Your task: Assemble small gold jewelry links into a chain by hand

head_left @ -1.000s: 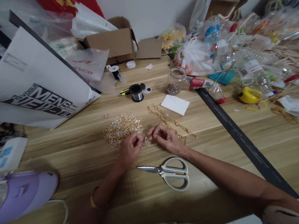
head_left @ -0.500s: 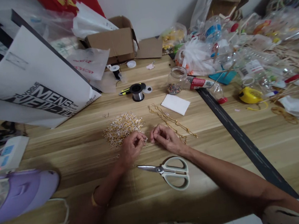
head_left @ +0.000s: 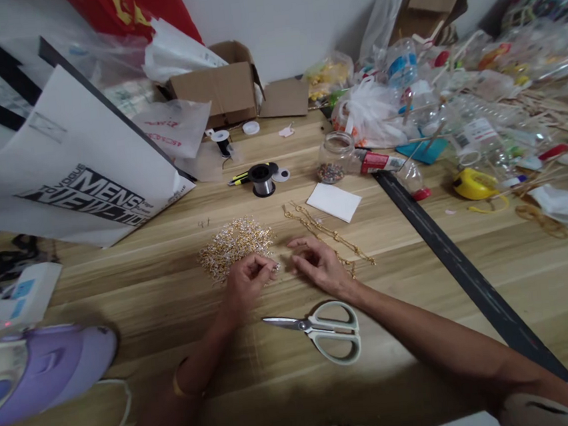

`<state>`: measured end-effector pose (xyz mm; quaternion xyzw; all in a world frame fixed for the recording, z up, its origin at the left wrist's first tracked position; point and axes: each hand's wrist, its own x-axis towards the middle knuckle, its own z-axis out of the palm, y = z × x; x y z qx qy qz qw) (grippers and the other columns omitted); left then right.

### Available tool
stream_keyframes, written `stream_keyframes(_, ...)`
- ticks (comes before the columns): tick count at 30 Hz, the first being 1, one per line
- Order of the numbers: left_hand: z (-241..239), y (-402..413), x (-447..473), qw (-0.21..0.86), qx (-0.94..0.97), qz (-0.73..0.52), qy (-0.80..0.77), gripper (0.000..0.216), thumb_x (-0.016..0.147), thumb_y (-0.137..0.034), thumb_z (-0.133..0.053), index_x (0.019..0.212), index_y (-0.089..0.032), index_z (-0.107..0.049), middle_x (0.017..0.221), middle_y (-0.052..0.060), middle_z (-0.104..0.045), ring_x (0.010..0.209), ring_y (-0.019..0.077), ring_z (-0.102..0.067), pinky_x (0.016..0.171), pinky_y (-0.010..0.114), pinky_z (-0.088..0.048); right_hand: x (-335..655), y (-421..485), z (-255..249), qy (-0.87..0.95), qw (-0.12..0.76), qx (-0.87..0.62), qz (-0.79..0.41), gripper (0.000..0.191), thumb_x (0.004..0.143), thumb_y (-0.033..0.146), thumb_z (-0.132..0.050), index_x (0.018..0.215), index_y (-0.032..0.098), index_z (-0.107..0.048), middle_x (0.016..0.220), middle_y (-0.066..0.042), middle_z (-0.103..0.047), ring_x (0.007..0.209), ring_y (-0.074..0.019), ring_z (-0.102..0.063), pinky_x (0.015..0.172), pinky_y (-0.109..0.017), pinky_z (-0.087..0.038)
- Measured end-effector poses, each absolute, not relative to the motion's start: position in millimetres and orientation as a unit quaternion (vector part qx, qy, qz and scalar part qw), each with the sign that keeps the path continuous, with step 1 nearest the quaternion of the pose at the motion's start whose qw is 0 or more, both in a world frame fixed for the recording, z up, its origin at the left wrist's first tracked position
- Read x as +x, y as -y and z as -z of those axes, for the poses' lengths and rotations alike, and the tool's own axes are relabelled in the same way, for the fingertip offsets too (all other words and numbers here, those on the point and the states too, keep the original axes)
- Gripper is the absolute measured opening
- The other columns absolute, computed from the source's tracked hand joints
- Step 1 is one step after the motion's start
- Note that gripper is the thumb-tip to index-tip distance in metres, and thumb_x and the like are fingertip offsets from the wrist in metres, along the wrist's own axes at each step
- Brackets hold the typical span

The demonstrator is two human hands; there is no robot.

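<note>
My left hand (head_left: 244,284) pinches a tiny metal piece at its fingertips, right beside a heap of small gold and silver findings (head_left: 234,246) on the wooden table (head_left: 122,302). My right hand (head_left: 319,263) rests a few centimetres to the right, fingers curled and slightly apart, lying on the near end of some gold chains (head_left: 323,229); I cannot tell if it holds anything. Scissors with pale green handles (head_left: 320,328) lie just in front of both hands.
A spool of thin wire (head_left: 262,178), a bead jar (head_left: 333,159) and a white pad (head_left: 334,201) lie behind the hands. A large white printed bag (head_left: 66,173) and cardboard box (head_left: 217,92) stand at the back left. Plastic clutter fills the right. A purple device (head_left: 38,370) sits at the near left.
My two hands, which were touching fingertip to fingertip, have drawn slightly apart; the right hand has opened a little. The view has shifted slightly.
</note>
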<state>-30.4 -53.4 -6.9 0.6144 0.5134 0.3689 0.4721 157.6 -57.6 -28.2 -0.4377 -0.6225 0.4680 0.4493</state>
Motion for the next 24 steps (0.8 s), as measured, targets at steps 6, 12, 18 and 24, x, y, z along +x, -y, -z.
stream_keyframes(6,-0.2,53.1,-28.1,0.511,0.562,-0.376,-0.531,0.017,0.071,-0.031,-0.066,0.068,-0.014,-0.064,0.059,0.001,-0.065,0.055,0.0121,-0.058,0.055,0.023,-0.046,159.5,59.3,27.0,0.698,0.479,-0.422,-0.324,0.019,0.083,0.025,-0.059,0.101,0.019,-0.056,0.103,-0.008,-0.055,0.065,-0.0122,-0.051,0.057,-0.026,-0.044)
stream_keyframes(12,-2.9,52.3,-27.5,0.520,0.563,-0.380,-0.518,0.017,0.070,-0.030,-0.067,0.066,-0.014,-0.065,0.058,0.001,-0.065,0.055,0.0117,-0.058,0.056,0.023,-0.047,155.7,61.9,27.7,0.731,0.439,-0.372,-0.367,0.032,0.084,0.025,-0.058,0.115,0.021,-0.051,0.105,-0.008,-0.055,0.060,-0.0105,-0.052,0.053,-0.025,-0.043)
stream_keyframes(18,-1.2,53.5,-27.1,0.544,0.568,-0.362,-0.501,0.017,0.071,-0.031,-0.067,0.068,-0.014,-0.064,0.058,0.001,-0.065,0.054,0.0120,-0.059,0.056,0.023,-0.048,152.4,61.8,30.3,0.710,0.382,-0.368,-0.462,0.035,0.085,0.026,-0.058,0.119,0.017,-0.050,0.068,0.002,-0.060,0.053,-0.0099,-0.054,0.050,-0.020,-0.041)
stream_keyframes(24,0.5,53.3,-27.0,0.545,0.575,-0.357,-0.495,0.020,0.073,-0.033,-0.066,0.070,-0.014,-0.064,0.058,0.001,-0.065,0.055,0.0120,-0.060,0.056,0.023,-0.048,150.4,60.3,33.6,0.674,0.375,-0.365,-0.522,0.030,0.086,0.028,-0.056,0.113,0.015,-0.052,0.075,-0.001,-0.063,0.056,-0.0095,-0.057,0.052,-0.019,-0.044)
